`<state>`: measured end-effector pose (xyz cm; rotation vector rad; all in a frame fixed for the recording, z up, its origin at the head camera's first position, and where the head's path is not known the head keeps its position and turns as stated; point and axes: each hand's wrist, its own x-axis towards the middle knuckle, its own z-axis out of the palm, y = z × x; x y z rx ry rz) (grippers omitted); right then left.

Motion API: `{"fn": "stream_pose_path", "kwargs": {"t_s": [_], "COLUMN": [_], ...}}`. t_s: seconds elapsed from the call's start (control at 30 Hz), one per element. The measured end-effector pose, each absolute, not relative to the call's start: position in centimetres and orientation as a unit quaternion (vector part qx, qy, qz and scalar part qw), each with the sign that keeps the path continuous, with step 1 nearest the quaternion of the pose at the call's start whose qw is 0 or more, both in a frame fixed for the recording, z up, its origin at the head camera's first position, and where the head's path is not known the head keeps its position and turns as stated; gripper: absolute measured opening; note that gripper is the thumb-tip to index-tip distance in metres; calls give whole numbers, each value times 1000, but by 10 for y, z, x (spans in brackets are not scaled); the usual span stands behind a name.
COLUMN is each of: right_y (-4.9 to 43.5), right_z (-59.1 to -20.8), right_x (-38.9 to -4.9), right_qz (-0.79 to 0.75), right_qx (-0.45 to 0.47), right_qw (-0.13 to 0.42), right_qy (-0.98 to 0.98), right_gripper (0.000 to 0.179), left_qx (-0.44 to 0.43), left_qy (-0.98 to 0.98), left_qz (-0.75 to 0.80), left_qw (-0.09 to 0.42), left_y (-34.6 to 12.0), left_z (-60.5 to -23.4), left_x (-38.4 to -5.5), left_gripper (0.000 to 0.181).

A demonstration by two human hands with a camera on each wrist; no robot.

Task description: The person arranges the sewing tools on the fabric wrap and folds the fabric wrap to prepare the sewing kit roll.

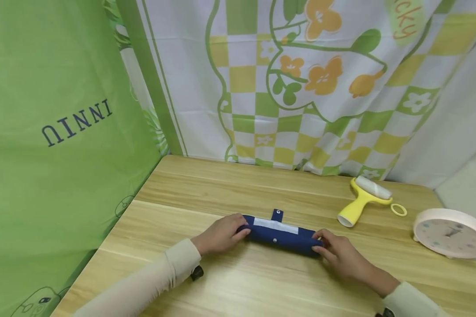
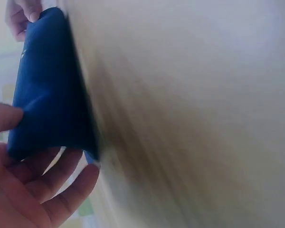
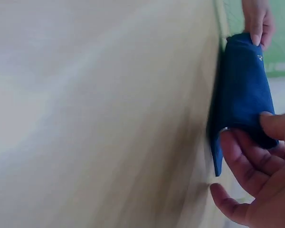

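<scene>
A navy fabric pouch (image 1: 293, 245), rolled or folded into a long bundle, lies across the middle of the wooden table. A white strip (image 1: 275, 226) runs along its top, a metal snap (image 1: 275, 240) sits on its front, and a short strap (image 1: 277, 215) with another snap sticks out at the back. My left hand (image 1: 222, 234) pinches the left end, thumb on the near side. At the right end, my right hand (image 1: 344, 256) pinches the fabric between thumb and fingers. Both wrist views show the fabric (image 2: 52, 90) curving over, with fingers inside the hollow end.
On the table (image 1: 174, 185), a yellow lint roller (image 1: 358, 207) lies back right beside a yellow ring (image 1: 399, 210). A pale round clock (image 1: 451, 233) stands at the right edge. A patterned curtain (image 1: 262, 101) hangs behind, and green cloth (image 1: 63, 176) hangs at the left.
</scene>
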<state>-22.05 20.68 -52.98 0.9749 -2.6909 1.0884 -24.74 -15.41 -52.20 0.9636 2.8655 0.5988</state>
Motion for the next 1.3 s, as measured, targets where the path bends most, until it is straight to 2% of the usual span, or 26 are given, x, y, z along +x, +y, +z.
{"fn": "stream_pose_path", "kwargs": {"t_s": [0.1, 0.2, 0.33, 0.57, 0.77, 0.9, 1.03, 1.17, 1.3], "right_y": [203, 197, 190, 183, 185, 174, 146, 119, 102], "right_z": [-525, -522, -524, -529, -516, -499, -496, -504, -505], "right_x": [-235, -249, -263, -270, -283, -297, -314, -333, -343], "right_qz": [380, 340, 243, 223, 233, 224, 224, 191, 182], "right_qx": [258, 221, 219, 210, 222, 238, 267, 292, 291], "right_qw": [-2, -23, -18, -54, -123, -116, -103, -135, -187], "right_qy": [-888, -914, -945, -950, -939, -938, -932, -927, -920], "right_gripper": [11, 15, 14, 10, 13, 18, 23, 27, 20], "left_qx": [266, 218, 180, 162, 187, 227, 290, 324, 331], "left_qy": [929, 934, 954, 962, 954, 956, 949, 941, 939], "left_qz": [254, 278, 229, 195, 190, 142, 95, 56, 61], "left_qw": [49, 58, 72, 99, 139, 123, 84, 76, 74], "left_y": [-146, -139, -133, -131, -136, -126, -105, -91, -92], "left_z": [-523, -524, -527, -528, -518, -499, -494, -505, -516], "left_x": [-267, -283, -292, -289, -302, -306, -294, -284, -283], "left_gripper": [26, 27, 29, 24, 16, 29, 54, 72, 73]}}
